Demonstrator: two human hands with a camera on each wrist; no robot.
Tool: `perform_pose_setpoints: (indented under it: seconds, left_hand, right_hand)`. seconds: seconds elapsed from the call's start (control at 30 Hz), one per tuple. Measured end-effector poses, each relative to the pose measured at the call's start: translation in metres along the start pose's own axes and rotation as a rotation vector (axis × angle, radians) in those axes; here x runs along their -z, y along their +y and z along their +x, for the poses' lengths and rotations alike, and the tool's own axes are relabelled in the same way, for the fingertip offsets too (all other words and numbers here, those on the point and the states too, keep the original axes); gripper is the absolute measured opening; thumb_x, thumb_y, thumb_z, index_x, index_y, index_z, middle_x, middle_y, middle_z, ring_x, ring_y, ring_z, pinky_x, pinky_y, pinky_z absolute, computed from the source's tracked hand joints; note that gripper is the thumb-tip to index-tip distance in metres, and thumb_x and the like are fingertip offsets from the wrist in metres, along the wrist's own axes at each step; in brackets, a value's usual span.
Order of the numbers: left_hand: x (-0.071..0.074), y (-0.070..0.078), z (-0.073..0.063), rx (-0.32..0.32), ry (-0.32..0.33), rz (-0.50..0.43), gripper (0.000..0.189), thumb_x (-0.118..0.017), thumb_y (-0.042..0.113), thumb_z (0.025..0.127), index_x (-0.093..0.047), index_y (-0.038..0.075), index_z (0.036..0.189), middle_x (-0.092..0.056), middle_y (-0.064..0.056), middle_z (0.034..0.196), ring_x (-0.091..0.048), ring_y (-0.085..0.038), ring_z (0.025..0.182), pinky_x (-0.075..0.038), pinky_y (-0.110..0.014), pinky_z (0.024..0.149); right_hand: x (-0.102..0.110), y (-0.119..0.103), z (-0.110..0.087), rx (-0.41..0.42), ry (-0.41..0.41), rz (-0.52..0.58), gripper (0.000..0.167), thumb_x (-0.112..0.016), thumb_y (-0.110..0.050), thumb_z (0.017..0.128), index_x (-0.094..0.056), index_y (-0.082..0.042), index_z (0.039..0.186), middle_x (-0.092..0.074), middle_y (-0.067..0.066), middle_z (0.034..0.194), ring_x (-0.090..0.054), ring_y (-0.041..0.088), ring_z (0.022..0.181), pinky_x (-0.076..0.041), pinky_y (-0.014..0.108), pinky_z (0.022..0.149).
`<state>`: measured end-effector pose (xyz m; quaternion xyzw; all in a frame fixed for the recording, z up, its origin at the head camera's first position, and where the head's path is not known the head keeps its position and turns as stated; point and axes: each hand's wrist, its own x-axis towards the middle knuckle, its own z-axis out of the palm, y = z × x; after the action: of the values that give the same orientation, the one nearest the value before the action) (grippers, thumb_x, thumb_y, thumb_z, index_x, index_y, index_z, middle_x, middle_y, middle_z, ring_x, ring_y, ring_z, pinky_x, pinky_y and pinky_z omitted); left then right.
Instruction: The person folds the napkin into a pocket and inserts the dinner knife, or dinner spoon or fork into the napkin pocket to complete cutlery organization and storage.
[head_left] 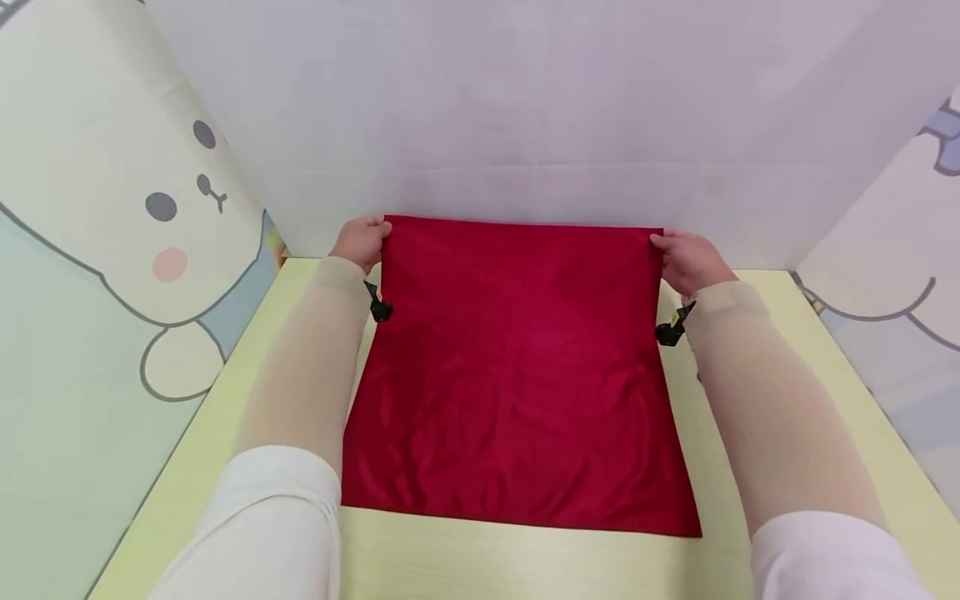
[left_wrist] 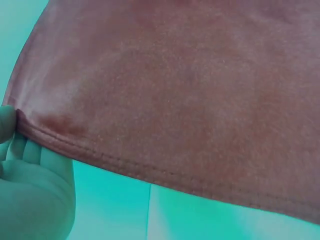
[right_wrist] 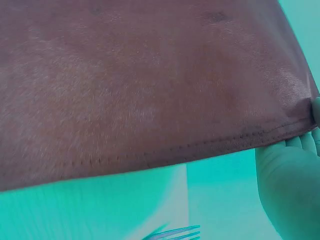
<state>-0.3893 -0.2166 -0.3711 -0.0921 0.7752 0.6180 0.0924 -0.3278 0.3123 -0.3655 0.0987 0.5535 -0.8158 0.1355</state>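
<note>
A shiny red cloth (head_left: pixel 517 367) is spread between both hands, its far edge raised in front of the back wall. My left hand (head_left: pixel 362 242) pinches the far left corner, thumb on the near face. At the far right corner, my right hand (head_left: pixel 688 258) pinches the cloth in the same way. Toward me the cloth slopes down over the table, with light wrinkles near its closest edge. Both wrist views show a stitched hem along the cloth (left_wrist: pixel 165 115), with the other fingers behind it. Part of the right thumb is cut off by the right wrist frame.
Beneath the cloth is a pale yellow table (head_left: pixel 517 567). A plain whitish wall (head_left: pixel 532 108) rises behind it, and cartoon-printed panels (head_left: pixel 112 208) flank both sides. A small black wrist camera (head_left: pixel 381 308) hangs at the left wrist, another (head_left: pixel 671 332) at the right.
</note>
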Motion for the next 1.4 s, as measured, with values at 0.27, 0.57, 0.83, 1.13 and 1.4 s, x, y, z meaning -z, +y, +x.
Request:
perform_pose_setpoints:
  seconds: [0.27, 0.57, 0.83, 1.13, 1.4]
  left_hand:
    - [0.002, 0.018, -0.043, -0.024, -0.095, -0.121, 0.035, -0.047, 0.019, 0.111, -0.051, 0.000, 0.140, -0.053, -0.008, 0.120, -0.054, -0.018, 0.102, -0.047, -0.035, 0.100]
    - [0.023, -0.012, -0.034, -0.022, -0.211, -0.149, 0.015, -0.050, 0.017, 0.110, -0.053, 0.003, 0.111, -0.059, -0.003, 0.101, -0.062, -0.015, 0.088, -0.055, -0.029, 0.083]
    - [0.032, -0.037, -0.044, -0.021, -0.283, -0.064, 0.017, -0.048, 0.012, 0.111, -0.053, -0.001, 0.119, -0.063, -0.006, 0.113, -0.068, -0.018, 0.099, -0.054, -0.036, 0.099]
    - [0.031, -0.060, -0.060, 0.004, -0.325, 0.156, 0.038, -0.048, 0.013, 0.110, -0.047, -0.009, 0.141, -0.055, -0.017, 0.134, -0.055, -0.029, 0.123, -0.044, -0.044, 0.111]
    - [0.026, -0.073, -0.074, 0.102, -0.311, 0.287, 0.025, -0.049, 0.021, 0.111, -0.052, -0.002, 0.119, -0.055, -0.008, 0.093, -0.053, -0.019, 0.081, -0.046, -0.029, 0.072]
  right_hand:
    - [0.000, -0.003, -0.017, 0.015, -0.018, -0.114, 0.013, -0.050, -0.013, 0.109, -0.058, -0.006, 0.101, -0.059, 0.001, 0.101, -0.059, 0.014, 0.098, -0.049, 0.026, 0.094]
    - [0.009, 0.014, -0.032, -0.048, -0.043, -0.144, 0.015, -0.045, -0.016, 0.111, -0.053, -0.008, 0.121, -0.065, 0.000, 0.108, -0.061, 0.013, 0.104, -0.051, 0.027, 0.094]
    - [0.024, 0.036, -0.038, -0.079, -0.101, -0.157, 0.014, -0.042, -0.011, 0.111, -0.056, -0.006, 0.114, -0.069, 0.002, 0.102, -0.067, 0.015, 0.096, -0.055, 0.029, 0.087]
    - [0.037, 0.061, -0.044, -0.105, -0.120, -0.385, 0.024, -0.040, -0.015, 0.113, -0.044, 0.000, 0.131, -0.064, -0.001, 0.109, -0.065, 0.010, 0.099, -0.054, 0.028, 0.090]
    - [0.035, 0.079, -0.056, -0.044, -0.031, -0.651, 0.050, -0.046, -0.017, 0.111, -0.035, 0.014, 0.149, -0.057, 0.000, 0.114, -0.059, 0.004, 0.096, -0.053, 0.025, 0.090]
